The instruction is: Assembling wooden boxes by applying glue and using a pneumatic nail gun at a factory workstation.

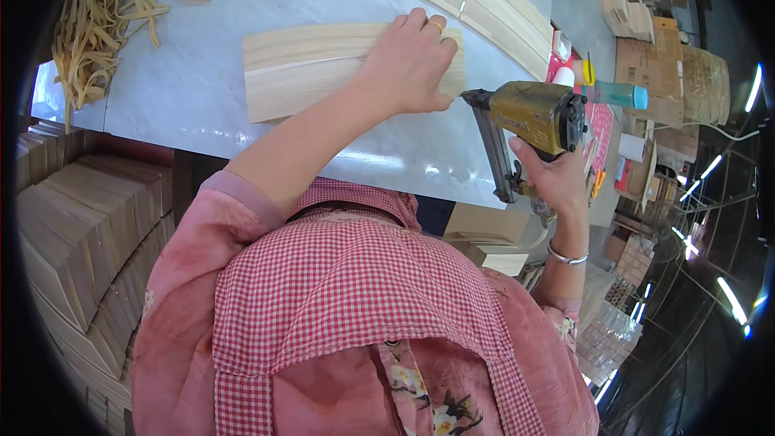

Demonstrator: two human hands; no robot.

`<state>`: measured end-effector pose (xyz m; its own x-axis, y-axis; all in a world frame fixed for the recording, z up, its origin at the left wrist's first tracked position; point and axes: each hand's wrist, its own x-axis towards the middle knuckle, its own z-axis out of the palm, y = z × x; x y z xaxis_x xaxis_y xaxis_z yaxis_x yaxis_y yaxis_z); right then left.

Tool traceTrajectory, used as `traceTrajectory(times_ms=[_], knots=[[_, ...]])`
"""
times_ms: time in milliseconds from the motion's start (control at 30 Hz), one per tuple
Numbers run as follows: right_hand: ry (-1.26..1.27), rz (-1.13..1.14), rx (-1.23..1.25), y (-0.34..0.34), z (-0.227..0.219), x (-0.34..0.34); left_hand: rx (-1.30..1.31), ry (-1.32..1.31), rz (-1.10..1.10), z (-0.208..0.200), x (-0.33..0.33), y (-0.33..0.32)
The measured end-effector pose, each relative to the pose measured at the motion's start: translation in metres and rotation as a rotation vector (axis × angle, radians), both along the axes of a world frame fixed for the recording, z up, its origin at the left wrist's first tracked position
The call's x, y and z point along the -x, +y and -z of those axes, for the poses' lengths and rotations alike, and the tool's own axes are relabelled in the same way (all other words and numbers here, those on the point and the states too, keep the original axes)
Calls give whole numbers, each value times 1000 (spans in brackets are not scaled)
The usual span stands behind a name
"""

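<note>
A red-and-white checked apron over the wearer's chest fills the foreground, nearest the camera. Beyond it spreads a glossy, pale grey table, with stacked wooden boards below its left side. Along the table's far side runs a curved row of pale wooden pieces. A single light-coloured wooden piece, the one being worked on, lies in the middle of the tabletop, and a tangle of tan strips is heaped at far left. At its right end is a brass-coloured nail gun; whether its nose touches the wood is unclear. The left hand is partly spread across that end, fingers at the far edge, thumb toward the near one. The right hand is closed round the gun's handle, its trigger finger hidden. The step appears to be lining up the gun for fastening; the next move seems to call for a steady piece, a square nose and the left thumb kept clear.
</note>
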<state>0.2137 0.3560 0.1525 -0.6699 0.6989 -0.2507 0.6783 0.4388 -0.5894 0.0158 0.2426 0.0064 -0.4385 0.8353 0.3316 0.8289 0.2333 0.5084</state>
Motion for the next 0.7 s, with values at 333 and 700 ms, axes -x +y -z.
traceTrajectory(times_ms=[333, 700], knots=[[87, 42, 27, -6, 5, 3, 18, -40, 12, -3, 0, -2], [-41, 88, 20, -1, 0, 36, -97, 16, -10, 4, 1, 0]])
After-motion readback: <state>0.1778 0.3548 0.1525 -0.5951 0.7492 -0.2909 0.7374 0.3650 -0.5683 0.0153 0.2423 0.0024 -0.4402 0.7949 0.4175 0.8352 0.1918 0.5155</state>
